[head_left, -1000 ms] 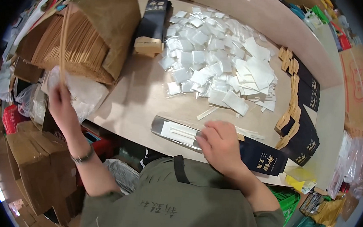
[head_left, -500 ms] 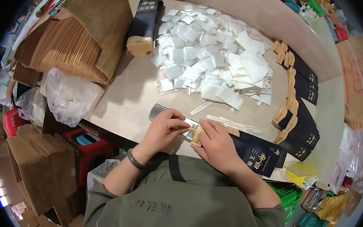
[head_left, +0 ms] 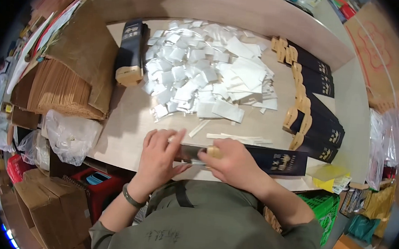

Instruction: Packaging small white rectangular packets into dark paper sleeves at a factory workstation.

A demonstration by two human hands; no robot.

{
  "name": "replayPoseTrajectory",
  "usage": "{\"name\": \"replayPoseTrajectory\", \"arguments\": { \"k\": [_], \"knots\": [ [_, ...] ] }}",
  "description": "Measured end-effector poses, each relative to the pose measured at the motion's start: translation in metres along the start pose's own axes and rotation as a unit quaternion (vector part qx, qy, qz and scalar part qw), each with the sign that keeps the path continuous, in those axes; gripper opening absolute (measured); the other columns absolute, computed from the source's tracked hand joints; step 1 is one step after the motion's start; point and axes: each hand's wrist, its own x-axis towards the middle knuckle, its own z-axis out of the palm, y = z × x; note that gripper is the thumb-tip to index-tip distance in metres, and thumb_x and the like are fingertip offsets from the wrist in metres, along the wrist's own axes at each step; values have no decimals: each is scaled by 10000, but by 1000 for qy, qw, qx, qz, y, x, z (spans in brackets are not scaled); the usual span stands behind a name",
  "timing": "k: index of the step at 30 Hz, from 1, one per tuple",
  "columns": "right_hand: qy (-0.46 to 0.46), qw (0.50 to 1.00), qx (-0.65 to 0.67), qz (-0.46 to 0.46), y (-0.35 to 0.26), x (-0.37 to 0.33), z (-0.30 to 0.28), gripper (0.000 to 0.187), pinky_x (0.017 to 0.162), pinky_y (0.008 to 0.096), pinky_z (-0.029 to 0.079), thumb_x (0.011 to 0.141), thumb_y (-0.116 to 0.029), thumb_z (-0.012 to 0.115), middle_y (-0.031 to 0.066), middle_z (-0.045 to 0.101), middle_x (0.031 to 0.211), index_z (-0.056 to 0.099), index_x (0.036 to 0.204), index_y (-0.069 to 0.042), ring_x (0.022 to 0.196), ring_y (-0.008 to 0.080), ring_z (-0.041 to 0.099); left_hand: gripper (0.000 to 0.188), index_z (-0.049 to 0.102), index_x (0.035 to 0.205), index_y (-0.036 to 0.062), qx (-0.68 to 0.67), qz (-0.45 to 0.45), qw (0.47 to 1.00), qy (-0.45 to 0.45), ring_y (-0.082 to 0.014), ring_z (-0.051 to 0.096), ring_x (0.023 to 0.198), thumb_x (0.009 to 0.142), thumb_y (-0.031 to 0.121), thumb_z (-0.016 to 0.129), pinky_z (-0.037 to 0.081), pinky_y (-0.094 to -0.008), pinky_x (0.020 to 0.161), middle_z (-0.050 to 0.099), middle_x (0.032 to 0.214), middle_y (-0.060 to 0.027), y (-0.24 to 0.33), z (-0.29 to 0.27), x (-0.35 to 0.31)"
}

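In front of my body, my right hand (head_left: 234,161) is closed around the tan end of a dark navy paper sleeve (head_left: 274,161), which stretches out to the right with pale printing. A shiny grey strip (head_left: 190,153) lies between my hands; its exact kind I cannot make out. My left hand (head_left: 159,151) is at the strip's left end, fingers stretched and thumb apart, slightly blurred. Just beyond the hands are thin white paper strips (head_left: 239,138). Farther off lies a pile of small clear-wrapped white packets (head_left: 185,72), with flat white packets (head_left: 246,69) on its right side.
Stacks of navy sleeves with tan ends (head_left: 319,120) line the right side. Another stack (head_left: 131,49) stands at the back left beside a carton (head_left: 93,41) of brown cardboard pieces. A crumpled clear plastic bag (head_left: 72,135) hangs at the left edge. A raised panel (head_left: 171,3) borders the back.
My left hand has opened from a pinch near the tan end and moved left along the strip. The whole view has shifted, and the sleeve lies more level.
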Motion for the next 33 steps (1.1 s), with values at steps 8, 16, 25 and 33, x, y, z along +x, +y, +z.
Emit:
{"name": "replayPoseTrajectory", "arguments": {
  "k": [8, 16, 25, 33],
  "knots": [
    [-10, 975, -168, 143, 112, -58, -94, 331, 919, 406, 468, 791, -338, 786, 185, 616, 1170, 671, 807, -29, 1134, 357, 563, 350, 519, 941, 22, -219, -287, 910, -205, -321, 630, 778, 703, 169, 730, 493, -367, 660, 626, 851, -145, -11, 13, 2],
    [-126, 989, 67, 32, 27, -29, -11, 520, 1004, 471, 425, 700, -306, 758, 273, 567, 1232, 618, 1074, 27, 1156, 434, 542, 484, 541, 1170, 4, -460, 12, 840, -287, -358, 630, 897, 710, 88, 669, 512, -398, 818, 551, 1193, -227, 52, 35, 16],
    [-134, 945, -27, 297, 0, -19, 2, 332, 581, 454, 501, 895, -316, 623, 161, 611, 610, 598, 747, -20, 626, 375, 635, 526, 563, 1181, 48, -191, -205, 955, -96, -383, 626, 851, 689, 106, 739, 516, -420, 741, 622, 913, -174, -6, 39, -39],
    [-148, 950, 101, 256, -12, 0, 23, 190, 660, 449, 528, 821, -239, 616, 169, 649, 708, 647, 795, -53, 698, 366, 655, 640, 563, 1244, 54, -176, -79, 951, -240, -346, 621, 985, 670, 164, 826, 522, -402, 820, 625, 1107, -159, -22, 9, -22]
  ]
}}
